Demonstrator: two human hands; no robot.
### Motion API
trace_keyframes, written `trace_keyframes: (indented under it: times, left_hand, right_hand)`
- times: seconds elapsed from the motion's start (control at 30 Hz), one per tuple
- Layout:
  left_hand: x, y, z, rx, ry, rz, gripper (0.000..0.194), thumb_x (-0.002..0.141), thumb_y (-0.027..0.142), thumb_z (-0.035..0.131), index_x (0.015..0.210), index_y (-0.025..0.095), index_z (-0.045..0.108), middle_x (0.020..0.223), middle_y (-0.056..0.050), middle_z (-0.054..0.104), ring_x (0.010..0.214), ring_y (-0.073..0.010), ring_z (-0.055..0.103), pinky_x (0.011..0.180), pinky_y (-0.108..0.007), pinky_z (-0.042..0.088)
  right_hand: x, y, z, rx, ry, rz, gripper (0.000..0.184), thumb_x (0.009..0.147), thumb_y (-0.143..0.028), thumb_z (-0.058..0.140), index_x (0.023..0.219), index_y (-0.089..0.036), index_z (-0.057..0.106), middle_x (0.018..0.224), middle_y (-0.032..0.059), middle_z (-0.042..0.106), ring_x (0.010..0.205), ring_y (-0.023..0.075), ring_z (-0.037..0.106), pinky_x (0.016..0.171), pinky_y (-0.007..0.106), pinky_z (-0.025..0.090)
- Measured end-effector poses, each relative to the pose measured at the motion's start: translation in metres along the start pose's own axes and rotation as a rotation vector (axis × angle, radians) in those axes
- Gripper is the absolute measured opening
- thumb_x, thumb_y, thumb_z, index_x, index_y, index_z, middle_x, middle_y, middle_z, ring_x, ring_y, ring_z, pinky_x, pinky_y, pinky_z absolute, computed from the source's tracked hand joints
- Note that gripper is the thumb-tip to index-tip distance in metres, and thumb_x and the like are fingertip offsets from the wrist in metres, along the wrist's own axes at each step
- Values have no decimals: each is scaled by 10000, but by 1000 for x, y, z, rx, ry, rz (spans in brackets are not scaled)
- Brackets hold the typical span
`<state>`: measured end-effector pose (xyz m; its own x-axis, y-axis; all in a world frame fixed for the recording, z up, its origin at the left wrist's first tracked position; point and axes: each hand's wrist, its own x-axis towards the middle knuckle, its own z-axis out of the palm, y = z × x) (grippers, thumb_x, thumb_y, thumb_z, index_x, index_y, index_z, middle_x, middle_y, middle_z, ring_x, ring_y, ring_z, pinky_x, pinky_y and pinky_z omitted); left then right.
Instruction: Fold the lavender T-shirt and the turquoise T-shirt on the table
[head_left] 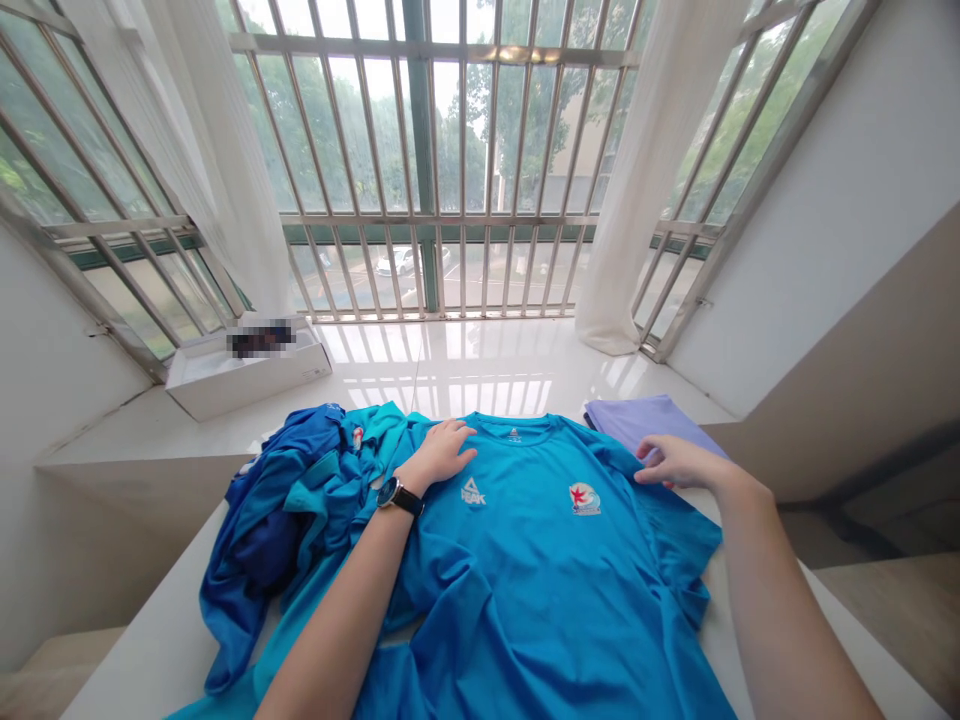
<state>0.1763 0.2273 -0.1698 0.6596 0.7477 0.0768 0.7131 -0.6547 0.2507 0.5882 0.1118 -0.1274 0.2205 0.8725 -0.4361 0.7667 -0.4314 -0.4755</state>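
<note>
A blue short-sleeved T-shirt (536, 530) lies spread front side up, collar away from me, with a white PEAK logo and a round star badge on the chest. Wrinkles run across its lower part. My left hand (439, 455), with a dark watch (397, 495) on the wrist, rests on the shirt beside the collar, fingers stretched out. At the shirt's other shoulder is my right hand (679, 463), its fingers bent and a little apart, the tips at the fabric edge. The shirt's hem runs out of view at the bottom.
Crumpled blue and teal clothes (270, 540) are heaped to the left on the white table (161, 600). A folded lilac cloth (686, 415) lies beyond my right hand. On the windowsill (450, 365) stands a white box (255, 375); behind are barred windows and white curtains (637, 170).
</note>
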Motion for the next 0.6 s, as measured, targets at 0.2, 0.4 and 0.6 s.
trace_keyframes:
  times: [0.2, 0.4, 0.6]
  left_hand:
    - [-37, 29, -38, 4, 70, 126, 384, 944, 333, 529, 1283, 168, 601, 1334, -135, 598, 1316, -299, 477, 1143, -457, 355]
    - [-142, 66, -66, -284, 88, 103, 312, 957, 345, 518, 1236, 248, 620, 1271, -81, 629, 1208, -248, 561, 1034, -376, 466]
    - [-249, 92, -34, -561, 224, -130, 201, 966, 322, 506, 1082, 264, 660, 1079, -41, 684, 997, -190, 647, 971, -334, 509]
  right_hand:
    - [-71, 9, 24, -53, 118, -138, 519, 687, -593, 688, 1044, -219, 649, 998, 95, 733, 904, 282, 679, 758, 333, 532]
    - [-165, 46, 92, 126, 81, -170, 519, 720, -672, 596, 985, -237, 698, 887, 64, 744, 821, 261, 690, 750, 327, 537]
    - [-218, 73, 148, 209, 270, -16, 564, 527, -755, 593, 780, -268, 718, 579, 31, 643, 574, 270, 635, 597, 364, 527]
